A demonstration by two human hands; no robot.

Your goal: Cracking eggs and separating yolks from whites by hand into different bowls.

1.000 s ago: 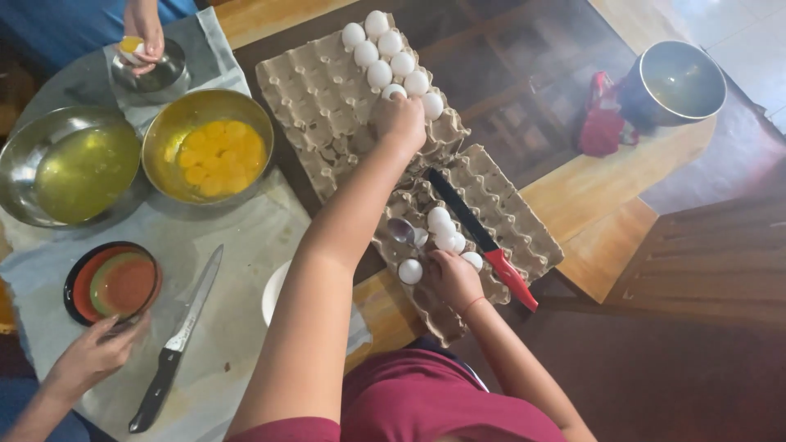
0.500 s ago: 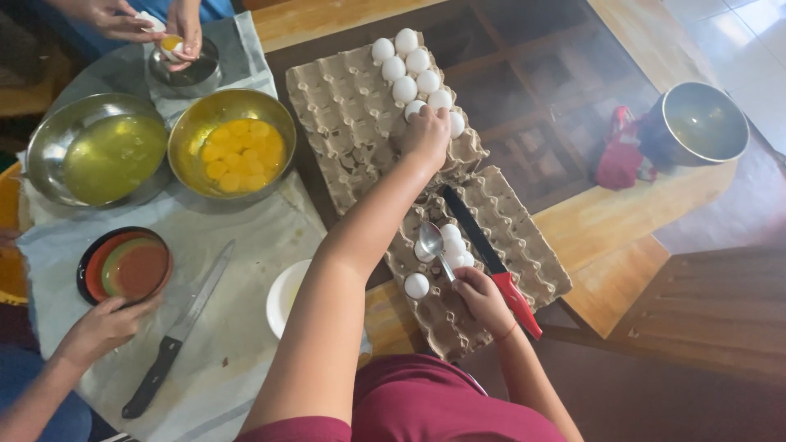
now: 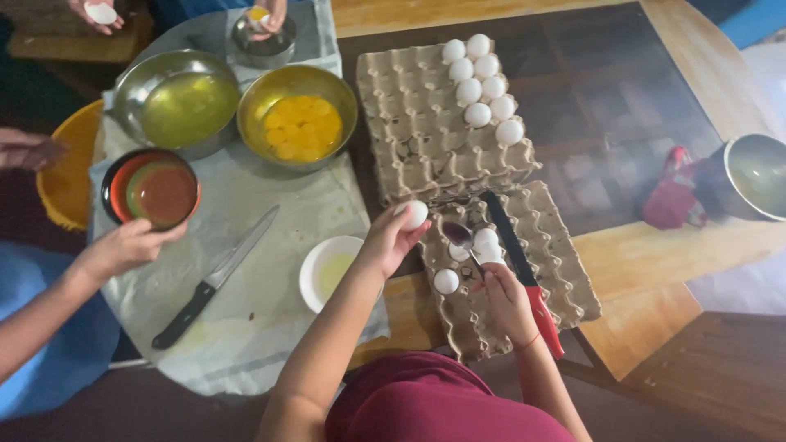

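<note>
Eggs fill our head view, the only one we have. Our left hand (image 3: 391, 239) is closed around a single white egg (image 3: 416, 214), fingers curled under it, holding it up above the near edge of the lower egg tray (image 3: 557, 270) and just right of the small white bowl (image 3: 327, 270). Our right hand (image 3: 506, 299) rests on that lower tray with its fingers pinched shut on the handle of a metal spoon (image 3: 458, 235), whose bowl points up and left toward the held egg.

We count two cardboard trays. The upper tray (image 3: 409, 123) carries seven white eggs clustered at its far right corner. The lower tray shows one egg (image 3: 446, 281) alone beside our right hand and two or three more by the spoon, partly hidden, so we cannot tell the exact number. A red-handled knife (image 3: 524, 270) lies across this tray, touching it.

On the cloth to the left we count two large metal bowls: one of egg whites (image 3: 176, 102) and one of yolks (image 3: 299, 123). A black-handled knife (image 3: 214, 278) lies on the cloth, which makes two knives in all. A dark bowl (image 3: 151, 187) holds stacked coloured lids or plates.

Other people's hands appear at the left and top edges; one at the top left holds an egg.
</note>
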